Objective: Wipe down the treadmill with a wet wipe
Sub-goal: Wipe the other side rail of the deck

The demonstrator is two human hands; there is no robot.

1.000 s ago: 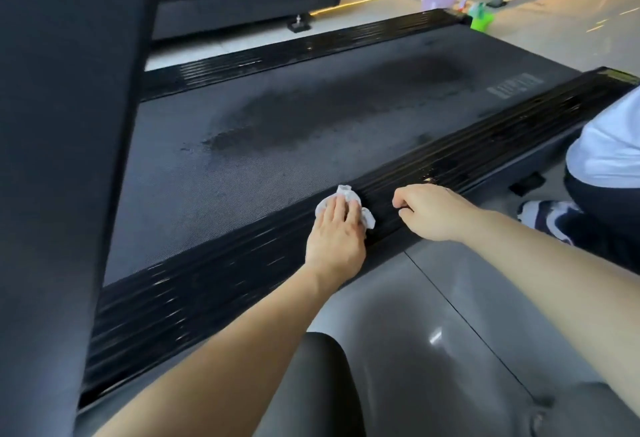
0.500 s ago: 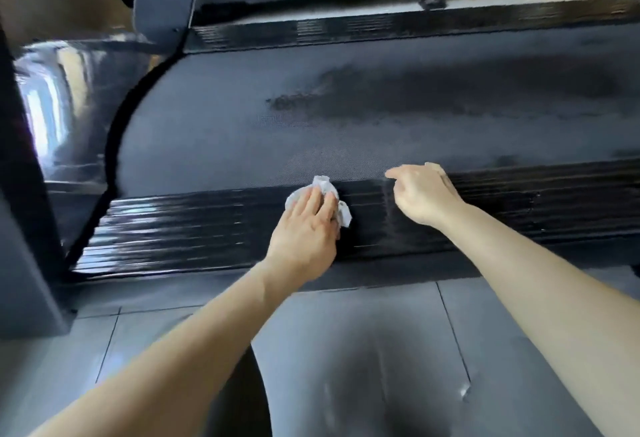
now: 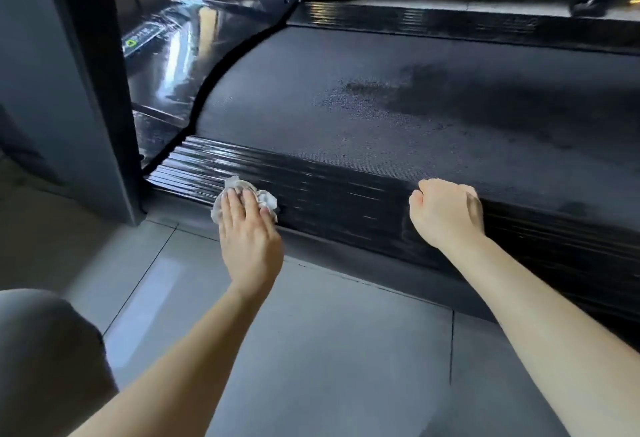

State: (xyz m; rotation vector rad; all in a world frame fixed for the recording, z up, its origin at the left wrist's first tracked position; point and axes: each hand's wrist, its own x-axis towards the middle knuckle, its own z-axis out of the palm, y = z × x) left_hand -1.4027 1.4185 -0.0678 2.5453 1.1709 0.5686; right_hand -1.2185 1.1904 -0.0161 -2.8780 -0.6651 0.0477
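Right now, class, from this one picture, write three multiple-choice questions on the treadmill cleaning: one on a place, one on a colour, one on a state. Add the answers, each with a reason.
1. Where does the wipe lie? A on the belt; B on the near side rail; C on the floor.
2. What colour is the wipe? A blue; B yellow; C white.
3. How is the right hand? A curled into a fist, holding nothing; B flat; C holding a bottle.
Answers: 1 B, the left hand presses it flat onto the ribbed black rail. 2 C, white folds show round that hand. 3 A, its knuckles are bent and nothing shows in it.
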